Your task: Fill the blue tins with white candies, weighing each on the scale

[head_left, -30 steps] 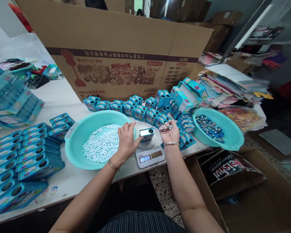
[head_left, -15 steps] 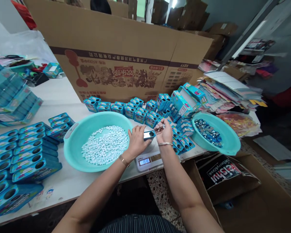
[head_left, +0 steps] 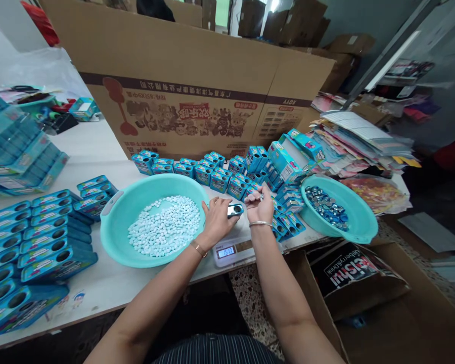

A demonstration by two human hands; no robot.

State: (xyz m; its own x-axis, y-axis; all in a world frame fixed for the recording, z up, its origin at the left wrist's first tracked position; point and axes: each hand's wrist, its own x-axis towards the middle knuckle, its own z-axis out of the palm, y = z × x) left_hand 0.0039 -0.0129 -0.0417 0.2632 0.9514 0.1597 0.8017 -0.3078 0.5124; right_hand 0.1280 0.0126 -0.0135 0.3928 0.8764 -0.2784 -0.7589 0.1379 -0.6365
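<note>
My left hand (head_left: pixel 217 219) grips a small blue tin (head_left: pixel 235 210) that rests on a white digital scale (head_left: pixel 233 249), whose display shows digits. My right hand (head_left: pixel 260 204) hovers just right of the tin, fingers pinched on small silvery pieces I cannot name. A teal basin (head_left: pixel 117 222) of pale blue-white tablets sits beside my left hand. A second teal basin (head_left: pixel 358 222) holding shiny blue and silver round pieces lies to the right.
Rows of small blue tins (head_left: pixel 212 172) stand behind the scale, before a big printed cardboard carton (head_left: pixel 197 91). Flat blue boxes (head_left: pixel 30 242) are stacked at left. Paper sheets (head_left: pixel 360 136) pile at right. An open carton (head_left: pixel 364 283) sits on the floor.
My left hand left the tablet basin's rim and took hold of the tin on the scale. My right hand drew in close to the tin's right side. The camera shifted slightly.
</note>
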